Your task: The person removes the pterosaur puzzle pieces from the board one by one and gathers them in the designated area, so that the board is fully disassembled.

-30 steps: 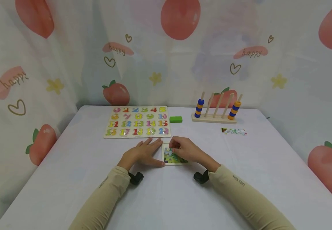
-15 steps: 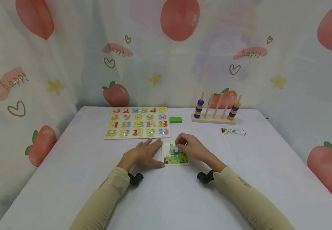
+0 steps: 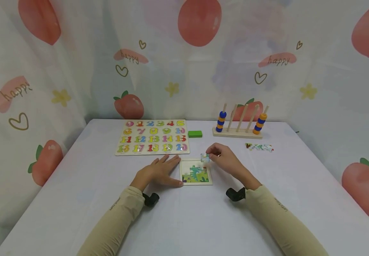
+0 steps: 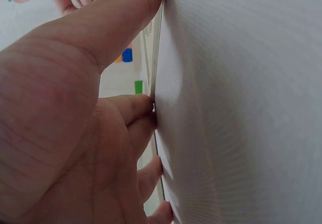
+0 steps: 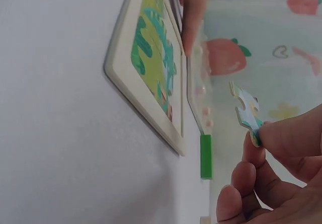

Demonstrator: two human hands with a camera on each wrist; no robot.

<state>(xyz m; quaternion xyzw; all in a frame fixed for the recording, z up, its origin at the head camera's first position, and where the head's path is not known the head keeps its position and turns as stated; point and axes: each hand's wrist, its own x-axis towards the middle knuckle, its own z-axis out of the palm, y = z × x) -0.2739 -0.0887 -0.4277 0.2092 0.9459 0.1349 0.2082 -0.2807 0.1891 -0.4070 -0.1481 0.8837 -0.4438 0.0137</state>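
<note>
A small puzzle with a pale wooden frame (image 3: 211,179) lies in the middle of the table, its lower part filled with a green dinosaur picture and its upper part bare. My left hand (image 3: 159,173) rests with straight, spread fingers along the frame's left side, thumb at the near corner. Thumb and fingers of my right hand (image 3: 226,161) pinch a light blue jigsaw piece (image 5: 248,110), lifted above the frame's far right corner. In the right wrist view this piece shows its notched edges. The left wrist view shows the thumb and fingertips against the frame's edge.
Behind the left hand lies a wooden number board (image 3: 152,152). A green block (image 3: 195,134) sits beside it. At the back right stands a bead abacus (image 3: 237,133) with blue and orange rings. In front of it lie joined jigsaw pieces (image 3: 259,147).
My right hand has lifted the light blue jigsaw piece out of the puzzle frame and moved right and away from me, uncovering the dinosaur picture. The left hand has stayed in place.
</note>
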